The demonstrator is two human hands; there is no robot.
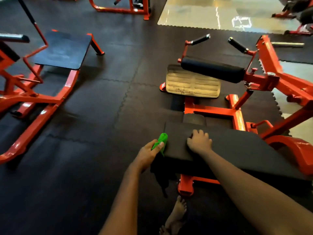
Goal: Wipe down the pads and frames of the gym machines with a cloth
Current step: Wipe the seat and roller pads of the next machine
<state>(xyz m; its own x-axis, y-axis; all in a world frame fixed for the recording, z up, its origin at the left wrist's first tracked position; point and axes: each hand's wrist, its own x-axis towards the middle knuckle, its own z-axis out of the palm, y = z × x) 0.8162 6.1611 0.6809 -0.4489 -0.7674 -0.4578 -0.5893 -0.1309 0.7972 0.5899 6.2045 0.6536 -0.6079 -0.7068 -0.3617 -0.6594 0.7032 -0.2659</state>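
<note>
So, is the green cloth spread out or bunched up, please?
Bunched up: the left hand grips the green cloth as a crumpled wad by the pad.

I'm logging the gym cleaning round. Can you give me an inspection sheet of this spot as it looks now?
Surface: black bench pad, with one hand on top.
Job's things: green cloth against the pad's left end; red frame beyond and under the pad.
Clutter: dark shape hanging below the pad's left end, unclear what.
Grippers: left hand pinches the cloth; right hand rests on the pad, fingers bent.
Cables: nothing seen.
Surroundings: black rubber floor tiles; roller pad and footplate ahead; second red machine to the left; bare foot below.
</note>
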